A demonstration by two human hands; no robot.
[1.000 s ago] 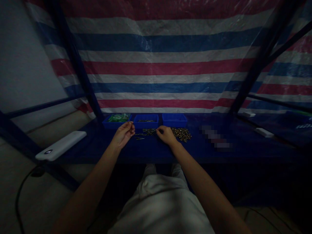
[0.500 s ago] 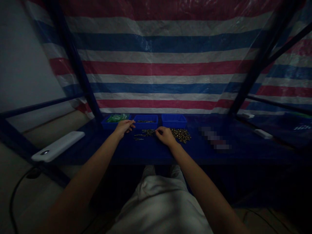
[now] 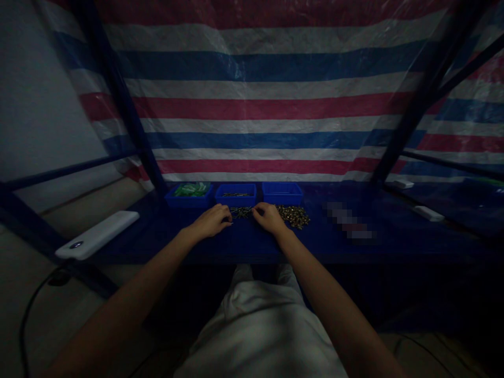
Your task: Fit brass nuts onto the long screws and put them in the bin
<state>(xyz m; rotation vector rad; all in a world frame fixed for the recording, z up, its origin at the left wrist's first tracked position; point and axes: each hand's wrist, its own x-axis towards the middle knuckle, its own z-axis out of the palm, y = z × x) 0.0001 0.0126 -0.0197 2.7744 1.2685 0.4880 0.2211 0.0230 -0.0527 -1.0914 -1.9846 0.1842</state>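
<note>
My left hand (image 3: 214, 219) rests low over the blue table, its fingers curled down and pressed together at the left end of a small pile of thin, dark metal pins (image 3: 241, 212). Whatever those fingertips hold is too small and dim to name. At the right end of the same pile is my right hand (image 3: 269, 216), thumb and forefinger pinched together; I cannot make out what is between them. Just to its right lies a heap of small brass-coloured metal pieces (image 3: 294, 216), partly covered by that hand.
Behind the hands stand a blue tray (image 3: 189, 201) with green pieces, a blue tray (image 3: 235, 201) with thin metal pins, and another blue tray (image 3: 282, 200). A white device (image 3: 98, 235) lies at the left. Blue frame posts and a striped sheet (image 3: 244, 107) stand behind.
My left hand has moved right and toward me, from beside the trays down to the pins, covering the loose ones there. My right hand has stayed nearly in place.
</note>
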